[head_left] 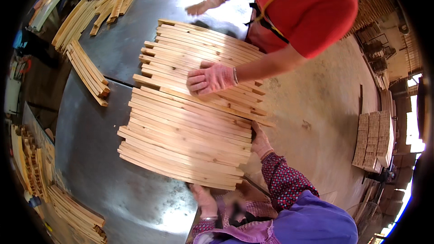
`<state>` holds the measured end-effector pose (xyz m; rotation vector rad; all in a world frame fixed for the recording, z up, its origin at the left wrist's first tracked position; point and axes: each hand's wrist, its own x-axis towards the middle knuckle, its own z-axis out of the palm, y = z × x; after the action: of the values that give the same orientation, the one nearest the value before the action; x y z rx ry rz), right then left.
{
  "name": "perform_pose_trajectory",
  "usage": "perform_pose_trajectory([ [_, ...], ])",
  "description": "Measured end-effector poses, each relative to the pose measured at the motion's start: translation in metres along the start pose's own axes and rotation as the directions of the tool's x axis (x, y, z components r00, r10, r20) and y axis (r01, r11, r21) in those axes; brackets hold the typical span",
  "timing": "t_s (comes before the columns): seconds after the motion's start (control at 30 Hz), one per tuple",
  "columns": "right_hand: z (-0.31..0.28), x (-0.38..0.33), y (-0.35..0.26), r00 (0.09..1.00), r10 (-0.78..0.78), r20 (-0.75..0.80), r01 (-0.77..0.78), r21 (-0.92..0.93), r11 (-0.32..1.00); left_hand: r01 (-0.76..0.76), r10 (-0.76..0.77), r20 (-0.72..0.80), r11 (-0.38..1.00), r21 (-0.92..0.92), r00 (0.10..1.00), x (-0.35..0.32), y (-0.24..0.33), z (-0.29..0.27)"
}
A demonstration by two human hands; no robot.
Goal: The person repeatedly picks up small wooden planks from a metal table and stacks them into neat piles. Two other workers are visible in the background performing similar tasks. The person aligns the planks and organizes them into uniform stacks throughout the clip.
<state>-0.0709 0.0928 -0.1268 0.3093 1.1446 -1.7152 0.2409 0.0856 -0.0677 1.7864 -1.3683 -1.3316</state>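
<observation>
A wide layer of pale wooden slats [181,140] lies side by side on a dark metal table, their ends uneven at the left. My right hand [261,141], in a pale pink glove, presses against the right ends of the slats, fingers stretched out. At the near edge of the slats is my left hand [204,202], also gloved; its fingers reach up to the wood, and their tips are partly hidden. A co-worker in red rests one gloved hand [212,79] flat on the slats' middle. That person's other gloved hand [203,7] hovers beyond the far edge.
The metal table [90,140] has a seam across its middle. Several loose slats [88,72] lie at the left, with a larger heap [113,7] behind them. More slats [74,212] sit at the lower left. A stacked wooden bundle [374,140] stands on the floor at right.
</observation>
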Motion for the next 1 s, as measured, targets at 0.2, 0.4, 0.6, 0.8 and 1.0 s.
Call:
perform_pose_trajectory([
  [0.2,0.007,-0.018,0.029,0.982,0.182,-0.039,-0.173,0.171,0.97,0.421,-0.492,0.165,0.473,-0.774,0.855,0.017,-0.056,0.028],
  [0.4,-0.03,-0.062,0.112,0.986,0.016,-0.164,-0.05,-0.206,0.977,0.525,-0.531,0.302,0.339,-0.78,0.792,0.027,-0.017,-0.044],
  [0.6,-0.011,-0.085,0.0,0.745,-0.633,-0.212,0.022,-0.94,0.341,0.384,-0.512,0.062,0.553,-0.74,0.857,0.031,-0.06,-0.058],
  [0.8,0.03,-0.039,-0.102,0.954,-0.289,0.078,-0.071,-0.879,-0.472,0.402,-0.566,0.057,0.507,-0.762,0.822,0.032,-0.038,-0.048],
  [1.0,0.019,-0.042,-0.076,0.911,0.15,0.383,0.351,-0.533,-0.77,0.348,-0.51,0.003,0.583,-0.734,0.86,0.03,-0.036,-0.046],
])
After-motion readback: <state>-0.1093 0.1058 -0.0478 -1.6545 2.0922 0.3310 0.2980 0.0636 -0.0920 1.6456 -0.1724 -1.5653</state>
